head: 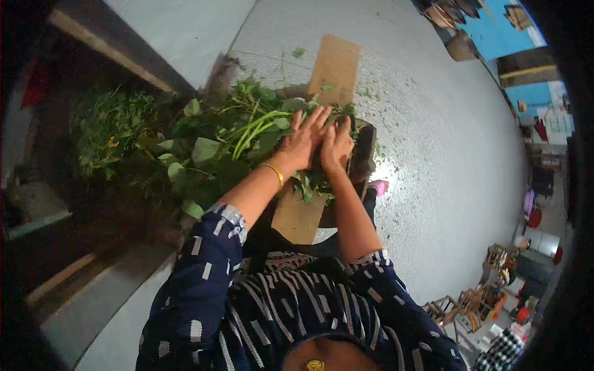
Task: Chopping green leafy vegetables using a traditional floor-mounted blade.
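My left hand (304, 141), a gold-coloured bangle on its wrist, lies palm down with spread fingers over a heap of leafy green stems (250, 127). Close beside it, my right hand (338, 146) rests at the right end of the heap, thumb raised and one finger stretched forward. Whether its fingers grip any leaves is hidden. Beneath the greens, a flat brown board (336, 67) sticks out on the far side and again nearer my body. A dark block-like frame (366, 143) stands just right of my right hand.
Chopped green bits lie scattered over the pale floor (431, 153). More greens (111, 134) fill the dark area at left, between wooden beams (111, 51). A foot in a pink shoe (379, 187) shows right of the frame. Household items (482, 297) line the far right.
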Demonstrator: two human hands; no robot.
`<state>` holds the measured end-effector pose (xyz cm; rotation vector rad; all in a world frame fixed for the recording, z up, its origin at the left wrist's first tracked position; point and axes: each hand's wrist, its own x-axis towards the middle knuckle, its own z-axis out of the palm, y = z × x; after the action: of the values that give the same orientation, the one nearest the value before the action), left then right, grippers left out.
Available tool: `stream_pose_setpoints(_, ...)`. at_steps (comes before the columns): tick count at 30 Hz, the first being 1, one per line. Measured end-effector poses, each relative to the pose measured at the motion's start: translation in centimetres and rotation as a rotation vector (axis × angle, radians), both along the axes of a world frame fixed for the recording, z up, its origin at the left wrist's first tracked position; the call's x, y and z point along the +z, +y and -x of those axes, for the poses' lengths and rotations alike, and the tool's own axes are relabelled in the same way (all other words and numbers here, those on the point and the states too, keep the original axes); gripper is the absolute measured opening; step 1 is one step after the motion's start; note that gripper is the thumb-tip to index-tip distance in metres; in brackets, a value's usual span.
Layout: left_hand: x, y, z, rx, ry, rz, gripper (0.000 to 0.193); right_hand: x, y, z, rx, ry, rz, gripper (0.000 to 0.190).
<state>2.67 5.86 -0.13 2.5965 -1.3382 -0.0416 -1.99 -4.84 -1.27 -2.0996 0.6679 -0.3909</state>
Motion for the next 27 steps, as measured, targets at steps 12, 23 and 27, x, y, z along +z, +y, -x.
stream_pose_setpoints(12, -0.7, -0.9, -0.3, -0.067, 0.272, -0.051, 0.092, 3.2, -2.0, 9.4, -0.105, -0.247, 0.436, 0.034)
stream_pose_setpoints(23, -0.1, -2.4, 2.1, -0.021, 0.079, -0.127, 0.078, 11.5, -15.2, -9.7, -0.221, -0.012, -0.974, 0.016)
stream_pose_setpoints(27, -0.6, -2.5, 2.3, 0.102, 0.127, -0.17, 0.076, 6.5, -7.4, 2.2, -0.161, -0.342, -0.655, 0.02)
